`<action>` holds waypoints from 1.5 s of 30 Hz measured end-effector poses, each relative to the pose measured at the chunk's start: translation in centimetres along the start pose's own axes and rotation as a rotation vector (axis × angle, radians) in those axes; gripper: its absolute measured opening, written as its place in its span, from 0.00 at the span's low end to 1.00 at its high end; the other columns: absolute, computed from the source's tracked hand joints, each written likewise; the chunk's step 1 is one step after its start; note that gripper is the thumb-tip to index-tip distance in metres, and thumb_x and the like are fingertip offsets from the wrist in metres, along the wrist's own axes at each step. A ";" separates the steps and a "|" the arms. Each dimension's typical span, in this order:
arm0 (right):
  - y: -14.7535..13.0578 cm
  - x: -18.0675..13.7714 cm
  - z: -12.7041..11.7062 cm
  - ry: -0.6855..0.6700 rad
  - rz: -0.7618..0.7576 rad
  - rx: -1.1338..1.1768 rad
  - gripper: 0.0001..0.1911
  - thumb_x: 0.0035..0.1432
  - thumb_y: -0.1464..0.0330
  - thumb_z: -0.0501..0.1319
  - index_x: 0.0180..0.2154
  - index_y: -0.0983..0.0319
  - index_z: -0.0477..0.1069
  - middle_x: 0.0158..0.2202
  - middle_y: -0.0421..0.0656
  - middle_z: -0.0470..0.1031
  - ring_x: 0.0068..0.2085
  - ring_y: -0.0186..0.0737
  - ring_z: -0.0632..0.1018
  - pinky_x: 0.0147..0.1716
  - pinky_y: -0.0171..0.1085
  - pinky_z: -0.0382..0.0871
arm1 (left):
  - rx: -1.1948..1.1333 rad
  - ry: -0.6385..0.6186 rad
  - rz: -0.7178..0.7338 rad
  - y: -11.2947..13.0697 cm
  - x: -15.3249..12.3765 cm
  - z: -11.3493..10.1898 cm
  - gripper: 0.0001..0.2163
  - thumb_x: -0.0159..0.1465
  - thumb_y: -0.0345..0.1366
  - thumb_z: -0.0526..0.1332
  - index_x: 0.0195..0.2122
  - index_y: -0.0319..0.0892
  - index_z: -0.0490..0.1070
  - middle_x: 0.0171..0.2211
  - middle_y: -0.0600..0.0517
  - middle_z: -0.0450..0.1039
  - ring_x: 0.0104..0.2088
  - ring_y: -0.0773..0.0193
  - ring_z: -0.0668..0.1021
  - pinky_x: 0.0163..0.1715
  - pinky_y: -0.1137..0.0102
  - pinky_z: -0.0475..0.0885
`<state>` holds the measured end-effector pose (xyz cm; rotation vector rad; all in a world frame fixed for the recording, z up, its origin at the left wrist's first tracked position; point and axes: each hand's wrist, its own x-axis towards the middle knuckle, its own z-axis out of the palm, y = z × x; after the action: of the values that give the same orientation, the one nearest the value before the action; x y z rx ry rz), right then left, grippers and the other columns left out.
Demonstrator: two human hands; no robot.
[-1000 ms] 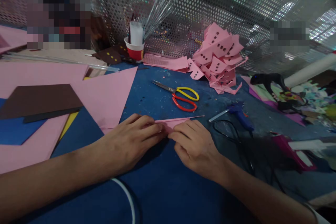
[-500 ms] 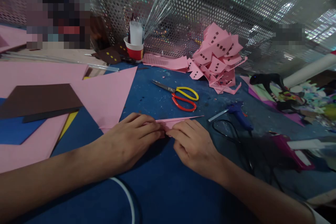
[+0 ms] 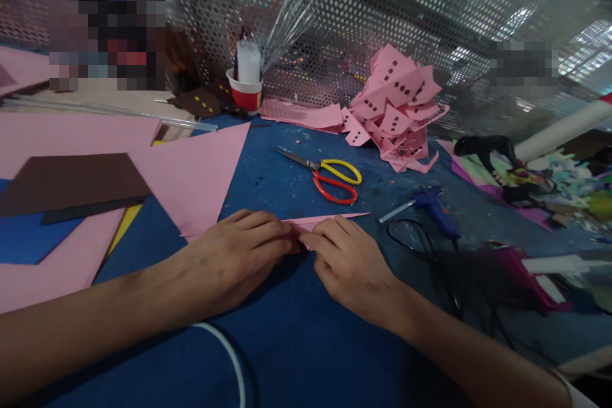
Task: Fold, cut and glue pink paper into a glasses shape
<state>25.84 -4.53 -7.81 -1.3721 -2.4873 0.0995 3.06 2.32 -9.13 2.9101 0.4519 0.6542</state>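
A folded piece of pink paper (image 3: 310,222) lies on the blue tabletop under my fingers, its thin point sticking out to the right. My left hand (image 3: 243,255) has its fingers closed over the left part of it, hiding that end. On the near edge, my right hand (image 3: 351,261) pinches the paper with thumb and fingers, close beside the left fingertips. Just beyond the hands lie scissors (image 3: 329,177) with one yellow and one red handle. Left of my left hand is a large pink sheet (image 3: 196,172) with a pointed corner.
A heap of folded pink pieces with dark squares (image 3: 396,108) stands at the back by the perforated metal panel (image 3: 329,32). A blue glue gun (image 3: 437,211) with its cord lies right. Brown sheets (image 3: 71,182) lie left; a red-white cup (image 3: 245,92) holds sticks. A white cable (image 3: 229,350) curves in front.
Both hands stay on the folded pink paper with only slight finger movement. The right fingertips have shifted a little left along its near edge.
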 end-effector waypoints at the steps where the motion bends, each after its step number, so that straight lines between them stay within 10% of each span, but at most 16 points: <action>1: 0.0 0.0 0.0 -0.006 -0.004 -0.003 0.18 0.64 0.76 0.52 0.52 0.64 0.71 0.43 0.47 0.73 0.45 0.44 0.71 0.46 0.45 0.68 | 0.004 -0.002 0.005 0.0 0.0 0.0 0.14 0.70 0.30 0.54 0.54 0.42 0.71 0.52 0.47 0.75 0.50 0.58 0.75 0.49 0.62 0.72; 45: 0.2 -0.9 -0.8 0.069 -0.006 0.074 0.14 0.61 0.78 0.53 0.43 0.63 0.73 0.40 0.45 0.74 0.42 0.41 0.72 0.43 0.41 0.70 | 0.046 -0.043 0.014 0.0 -0.2 0.0 0.13 0.69 0.30 0.56 0.53 0.42 0.72 0.51 0.46 0.76 0.50 0.56 0.75 0.50 0.61 0.72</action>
<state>26.69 -5.30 -7.26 -1.3166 -2.4064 0.1390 2.88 2.21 -9.22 2.9669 0.4481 0.5895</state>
